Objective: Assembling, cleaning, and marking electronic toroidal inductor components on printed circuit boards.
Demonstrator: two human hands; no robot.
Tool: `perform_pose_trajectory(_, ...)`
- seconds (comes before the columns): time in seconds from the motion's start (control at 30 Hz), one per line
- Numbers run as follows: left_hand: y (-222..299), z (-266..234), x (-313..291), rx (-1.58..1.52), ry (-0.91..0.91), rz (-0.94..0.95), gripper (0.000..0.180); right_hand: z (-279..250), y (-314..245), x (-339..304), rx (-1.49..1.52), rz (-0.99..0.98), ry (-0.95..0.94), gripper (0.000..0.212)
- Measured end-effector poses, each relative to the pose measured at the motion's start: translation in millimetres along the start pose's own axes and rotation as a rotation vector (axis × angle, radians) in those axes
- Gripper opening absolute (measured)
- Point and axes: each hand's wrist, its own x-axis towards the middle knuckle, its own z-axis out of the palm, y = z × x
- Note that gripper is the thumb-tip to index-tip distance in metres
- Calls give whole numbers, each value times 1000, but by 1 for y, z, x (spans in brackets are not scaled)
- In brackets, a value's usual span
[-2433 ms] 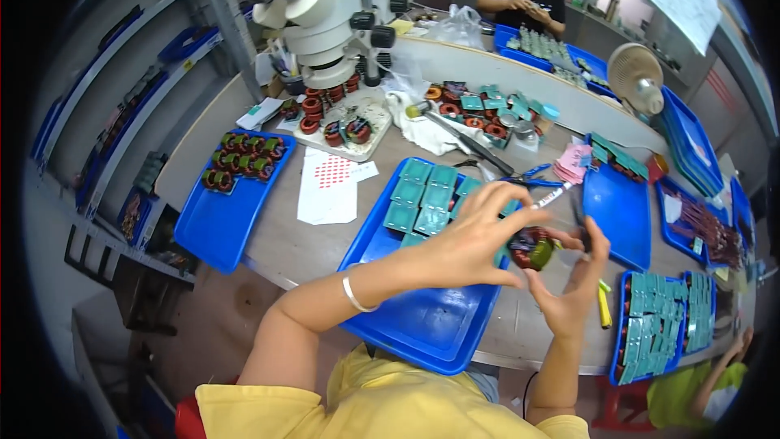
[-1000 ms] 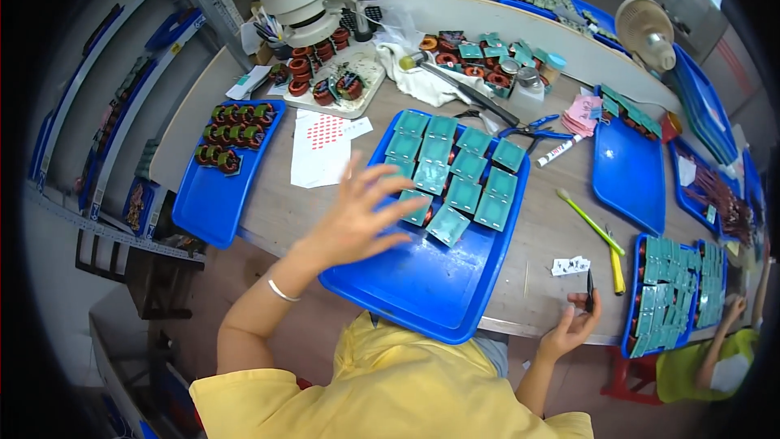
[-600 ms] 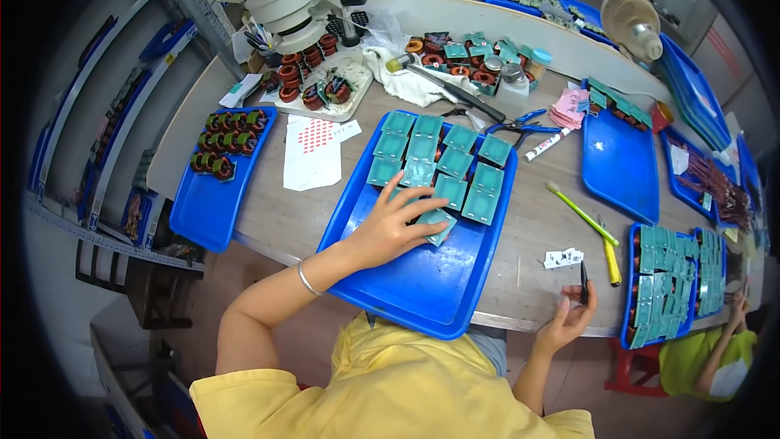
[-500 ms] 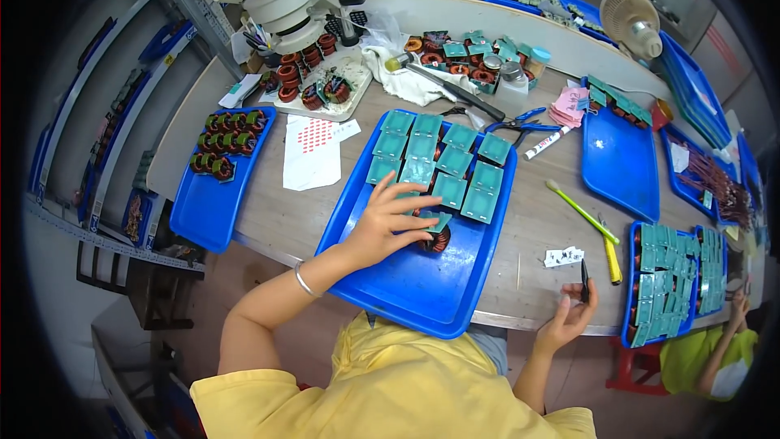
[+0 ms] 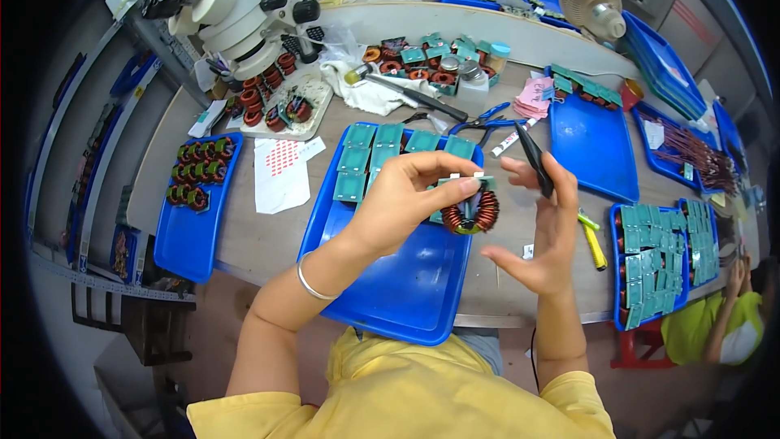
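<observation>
My left hand pinches a coil board by its small green circuit board, holding it up over the right side of the blue tray. Copper wire is wound on the coil's ring, which hangs below the board. To the right of it, my right hand holds slim black tweezers upright between thumb side and fingers, the thumb stretched out toward the coil. Several more coil boards lie green side up at the far end of the tray, partly hidden by my left hand.
A microscope stands at the back left, near a tray of coils. Pliers, a hammer and a marker lie beyond the tray. At right are a yellow cutter and filled trays. A co-worker's arm shows far right.
My left hand has lifted a coil board out of the tray. My right hand has come up from the table's front right toward it, with the black tweezers. The view has shifted slightly.
</observation>
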Motion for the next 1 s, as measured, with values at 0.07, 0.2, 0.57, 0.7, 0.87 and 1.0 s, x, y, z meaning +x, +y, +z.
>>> perform_pose_trajectory(0.07, 17, 12, 9, 10, -55, 19, 20, -2, 0, 9, 82, 26, 0, 96)
perform_pose_trajectory(0.2, 28, 22, 21, 28, -155, 179, 46, -11, 1, 11, 71, -53, 153, 89)
perform_pose_trajectory(0.57, 21, 42, 30, 146, -307, 359, 71, -29, -2, 8, 21, -60, 374, 96)
perform_pose_trajectory(0.7, 20, 37, 33, 92, -282, 386, 71, -28, -5, 17, 32, -58, 307, 96)
perform_pose_trajectory(0.87, 30, 28, 29, 118, -257, 407, 64, -26, -15, 36, 24, -48, 245, 95)
perform_pose_trajectory(1.0, 31, 24, 27, 220, -234, 506, 60, -22, -11, 36, 35, -91, 199, 94)
